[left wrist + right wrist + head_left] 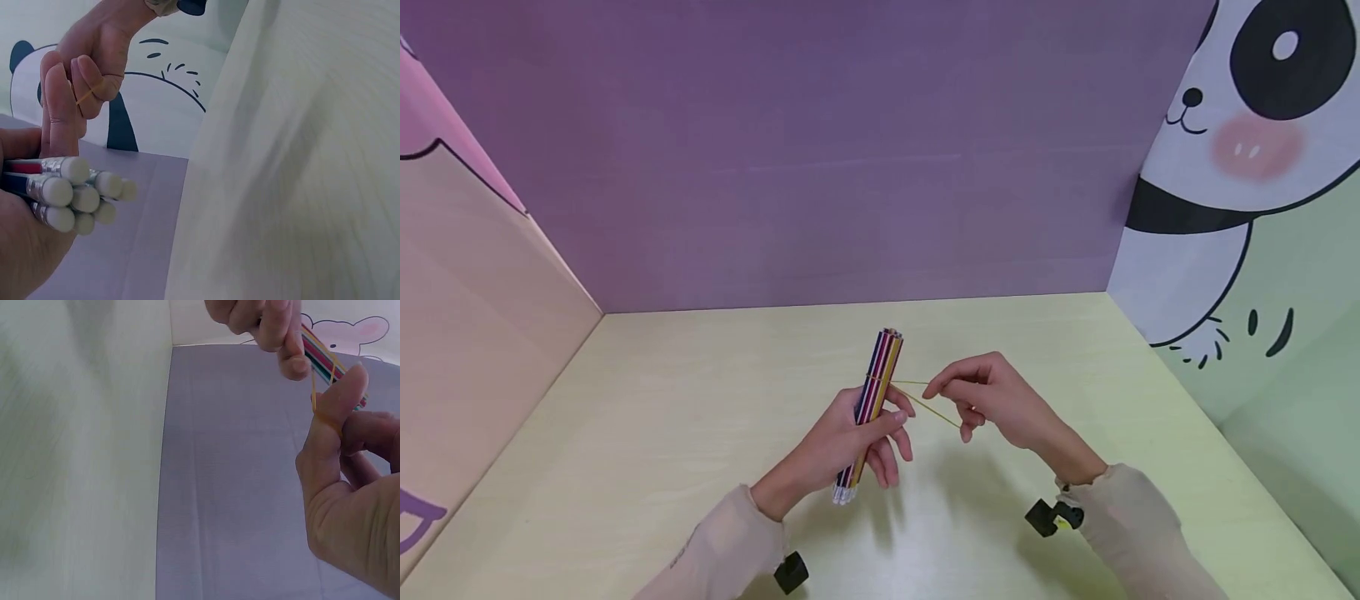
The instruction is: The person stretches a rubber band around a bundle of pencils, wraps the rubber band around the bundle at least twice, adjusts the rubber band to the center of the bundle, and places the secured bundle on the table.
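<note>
My left hand [842, 432] grips a bundle of pencils [880, 375] in dark blue, red and yellow, tilted slightly to the right over the table. White erasers [84, 199] cap their near ends in the left wrist view. A thin yellow rubber band [928, 407] runs round the upper part of the bundle and stretches rightward in two strands. My right hand [1000, 404] holds its far end, hooked on the thumb and curled fingers. In the right wrist view the band [314, 394] loops round the right thumb.
Beneath both hands lies a pale wood-grain table [662, 417]. A purple panel [850, 167] stands along its back edge. Side panels close it in, a pink and beige one [467, 275] at left and a panda-printed one [1285, 333] at right.
</note>
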Tool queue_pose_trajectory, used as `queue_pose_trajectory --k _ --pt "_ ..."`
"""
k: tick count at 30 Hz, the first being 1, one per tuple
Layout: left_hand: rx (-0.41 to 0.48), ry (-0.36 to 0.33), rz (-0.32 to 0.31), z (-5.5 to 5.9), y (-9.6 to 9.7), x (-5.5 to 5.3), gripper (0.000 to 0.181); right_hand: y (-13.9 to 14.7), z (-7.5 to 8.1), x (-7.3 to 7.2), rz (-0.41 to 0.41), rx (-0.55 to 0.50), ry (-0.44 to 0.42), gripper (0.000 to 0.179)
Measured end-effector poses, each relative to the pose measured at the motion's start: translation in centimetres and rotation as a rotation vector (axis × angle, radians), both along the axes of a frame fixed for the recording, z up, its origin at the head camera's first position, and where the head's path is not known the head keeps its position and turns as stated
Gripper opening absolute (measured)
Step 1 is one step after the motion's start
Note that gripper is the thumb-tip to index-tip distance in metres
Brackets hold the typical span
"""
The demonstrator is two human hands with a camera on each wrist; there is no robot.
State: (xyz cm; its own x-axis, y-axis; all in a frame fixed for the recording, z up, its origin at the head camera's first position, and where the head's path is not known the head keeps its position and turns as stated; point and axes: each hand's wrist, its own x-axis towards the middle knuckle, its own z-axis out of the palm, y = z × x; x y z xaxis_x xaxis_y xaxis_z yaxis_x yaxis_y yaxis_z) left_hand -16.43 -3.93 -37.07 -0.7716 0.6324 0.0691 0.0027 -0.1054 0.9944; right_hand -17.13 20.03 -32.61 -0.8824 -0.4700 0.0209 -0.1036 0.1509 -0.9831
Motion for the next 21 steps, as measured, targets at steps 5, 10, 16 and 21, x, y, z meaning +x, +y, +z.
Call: queue_pose_trajectory --k 5,10,16,21 --pt "-0.012 0.056 -0.032 0.33 0.06 0.49 0.028 -0.26 -0.05 0.07 -0.022 0.056 0.004 0.021" --pt "-0.014 0.062 -0.039 0.28 0.11 0.6 0.028 -0.54 -0.3 0.08 -0.02 0.168 -0.007 0.016" --pt "-0.029 0.078 -0.048 0.25 0.28 0.61 0.025 -0.43 -0.66 -0.14 0.033 0.278 0.021 0.008" --pt "-0.057 0.102 -0.038 -0.04 0.38 0.62 0.021 -0.16 -0.89 -0.48 0.094 0.331 0.036 0.013"
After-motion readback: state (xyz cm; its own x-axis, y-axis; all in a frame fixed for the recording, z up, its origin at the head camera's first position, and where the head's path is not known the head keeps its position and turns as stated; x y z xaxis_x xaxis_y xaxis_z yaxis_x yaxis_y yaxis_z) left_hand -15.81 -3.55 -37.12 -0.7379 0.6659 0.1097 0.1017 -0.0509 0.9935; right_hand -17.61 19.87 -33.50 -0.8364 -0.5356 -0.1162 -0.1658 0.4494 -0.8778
